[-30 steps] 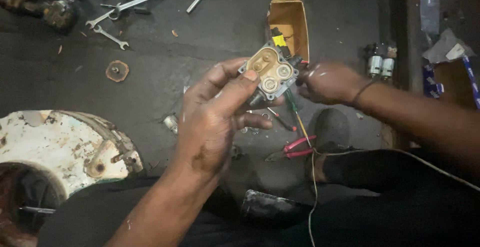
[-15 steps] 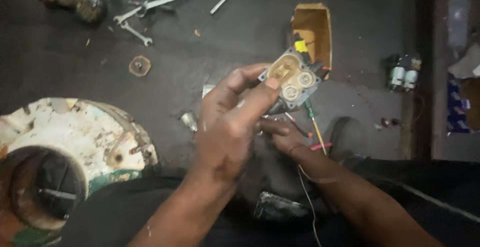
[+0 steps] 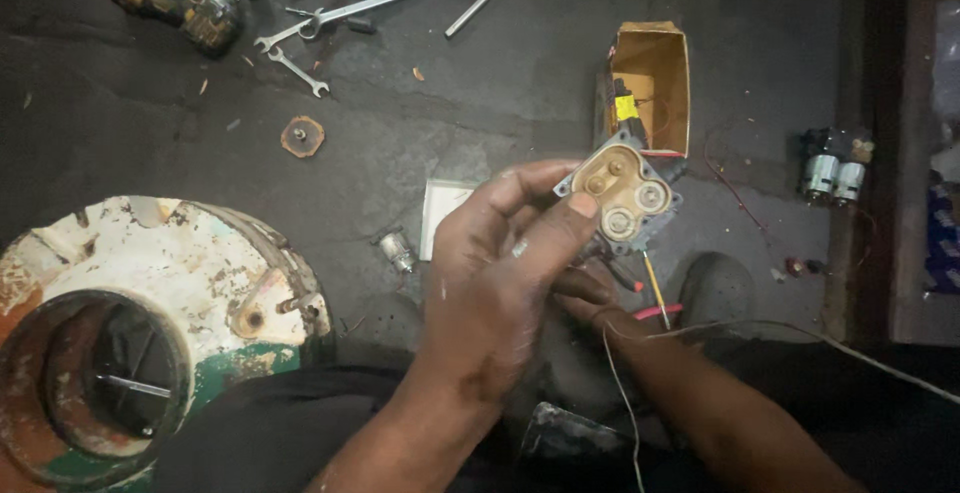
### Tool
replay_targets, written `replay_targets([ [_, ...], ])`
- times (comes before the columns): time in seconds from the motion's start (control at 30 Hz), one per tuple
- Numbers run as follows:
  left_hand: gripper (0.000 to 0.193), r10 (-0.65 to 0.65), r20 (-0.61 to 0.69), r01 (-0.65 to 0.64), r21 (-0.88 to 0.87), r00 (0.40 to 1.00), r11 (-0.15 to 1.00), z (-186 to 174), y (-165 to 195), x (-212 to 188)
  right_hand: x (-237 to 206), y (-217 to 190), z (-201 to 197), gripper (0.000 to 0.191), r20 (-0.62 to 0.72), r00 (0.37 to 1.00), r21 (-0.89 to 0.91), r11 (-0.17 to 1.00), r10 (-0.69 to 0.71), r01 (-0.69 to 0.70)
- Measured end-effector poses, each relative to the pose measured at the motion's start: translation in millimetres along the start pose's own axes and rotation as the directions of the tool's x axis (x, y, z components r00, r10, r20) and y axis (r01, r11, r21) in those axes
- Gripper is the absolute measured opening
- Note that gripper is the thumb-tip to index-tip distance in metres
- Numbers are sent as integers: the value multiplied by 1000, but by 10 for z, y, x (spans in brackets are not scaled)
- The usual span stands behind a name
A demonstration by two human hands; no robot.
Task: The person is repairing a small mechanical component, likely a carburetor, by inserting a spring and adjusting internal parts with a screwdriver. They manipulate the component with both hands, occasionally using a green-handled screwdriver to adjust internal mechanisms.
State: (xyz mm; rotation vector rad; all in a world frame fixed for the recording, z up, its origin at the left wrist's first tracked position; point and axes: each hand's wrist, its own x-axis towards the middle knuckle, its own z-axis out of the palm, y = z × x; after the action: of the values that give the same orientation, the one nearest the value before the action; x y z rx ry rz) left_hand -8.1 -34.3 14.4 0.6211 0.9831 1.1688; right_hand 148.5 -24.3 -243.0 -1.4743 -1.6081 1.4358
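In the head view the left hand (image 3: pixel 490 283) grips a small tan-faced pump head (image 3: pixel 622 196) just in front of the open cardboard box (image 3: pixel 655 78), thumb pressed on its edge. The right hand (image 3: pixel 590 298) sits beneath it, mostly hidden, so I cannot tell its grip. Judging by this, the part is under inspection; working on it calls for a steady hold.

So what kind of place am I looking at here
Most likely a repair workshop, with the work done on the floor: loose wrenches lie on the dark, stained floor, beside a rusty round metal housing and two small motors.
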Motion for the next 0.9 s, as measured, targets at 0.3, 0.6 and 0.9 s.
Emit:
replay_targets([
  [0.3,38,55,18,-55,23,998,998,-21,-10,84,211,-93,-153,33,27,988,280,948,150,-152],
  [0.6,36,18,-36,-17,21,999,1000,-105,-95,246,933,-701,-1048,44,58,990,67,989,128,-132],
  [0.9,38,5,12,-5,-23,1000,1000,-162,-157,334,142,-2307,-2014,45,-62,984,11,986,164,-164],
])
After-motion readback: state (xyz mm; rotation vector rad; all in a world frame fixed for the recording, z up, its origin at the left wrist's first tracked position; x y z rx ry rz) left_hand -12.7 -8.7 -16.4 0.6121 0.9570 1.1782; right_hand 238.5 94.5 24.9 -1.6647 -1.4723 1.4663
